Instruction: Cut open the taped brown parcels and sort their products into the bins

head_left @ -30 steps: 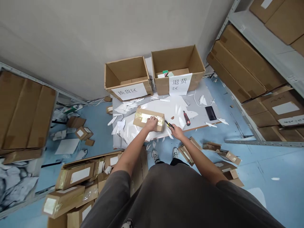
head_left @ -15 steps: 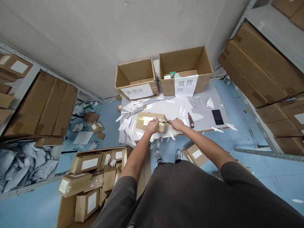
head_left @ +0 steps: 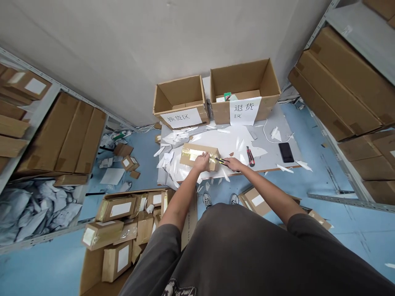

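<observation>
A taped cardboard box [head_left: 186, 155] with a white label lies on the paper-strewn table. My left hand [head_left: 201, 163] holds it down, thumb and fingers closed over its front part. In my right hand [head_left: 233, 164], just right of the box, is a slim yellow-and-black utility knife [head_left: 221, 160]. Its tip points left and meets the taped right end of the box; whether the blade is in the tape is too small to tell. A red-and-black utility knife [head_left: 250, 156] lies on the table to the right of my right hand.
Two open cartons, one smaller [head_left: 160, 109] and one larger [head_left: 220, 113], stand at the table's back with handwritten signs. A phone [head_left: 286, 152] lies at the right. Below left, a big carton [head_left: 89, 267] holds several taped boxes. Loaded shelves [head_left: 345, 191] flank both sides.
The view has shifted slightly, moving everything a little rightward. My right hand has drawn slightly away from the box, and more of the yellow-and-black knife shows. My left hand stays on the box.
</observation>
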Demonstrator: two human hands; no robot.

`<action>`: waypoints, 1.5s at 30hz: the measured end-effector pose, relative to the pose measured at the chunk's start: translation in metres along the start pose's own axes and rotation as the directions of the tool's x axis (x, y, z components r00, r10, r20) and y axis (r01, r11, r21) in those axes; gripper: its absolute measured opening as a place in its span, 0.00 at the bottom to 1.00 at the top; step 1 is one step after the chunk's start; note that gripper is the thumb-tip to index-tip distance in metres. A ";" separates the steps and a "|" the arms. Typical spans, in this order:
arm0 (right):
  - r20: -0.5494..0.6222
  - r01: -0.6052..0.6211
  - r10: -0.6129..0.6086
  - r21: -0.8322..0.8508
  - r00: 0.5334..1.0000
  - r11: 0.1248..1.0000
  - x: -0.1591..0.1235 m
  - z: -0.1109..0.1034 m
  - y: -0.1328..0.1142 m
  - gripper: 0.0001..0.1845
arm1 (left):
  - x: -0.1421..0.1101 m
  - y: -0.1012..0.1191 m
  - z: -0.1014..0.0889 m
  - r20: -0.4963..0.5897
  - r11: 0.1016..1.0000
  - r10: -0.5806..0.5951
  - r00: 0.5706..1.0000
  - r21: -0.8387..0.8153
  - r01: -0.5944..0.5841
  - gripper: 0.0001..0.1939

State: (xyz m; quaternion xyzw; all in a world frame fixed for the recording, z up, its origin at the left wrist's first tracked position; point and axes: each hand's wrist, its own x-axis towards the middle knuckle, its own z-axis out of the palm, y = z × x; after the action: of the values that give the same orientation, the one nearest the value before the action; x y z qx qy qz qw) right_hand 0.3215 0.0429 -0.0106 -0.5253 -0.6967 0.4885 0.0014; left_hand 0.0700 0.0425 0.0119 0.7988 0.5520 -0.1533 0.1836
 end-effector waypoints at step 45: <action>-0.289 -0.182 0.041 -0.480 0.956 0.858 -0.004 0.009 -0.030 0.27 | 0.043 -0.046 0.032 -0.310 0.981 0.105 0.945 -0.122 -0.149 0.35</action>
State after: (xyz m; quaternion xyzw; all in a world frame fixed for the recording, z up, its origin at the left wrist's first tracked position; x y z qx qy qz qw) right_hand 0.2969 0.0349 0.0067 -0.6087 -0.7609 0.2139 -0.0693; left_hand 0.0401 0.0779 -0.0416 0.8314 0.5305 0.0230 0.1639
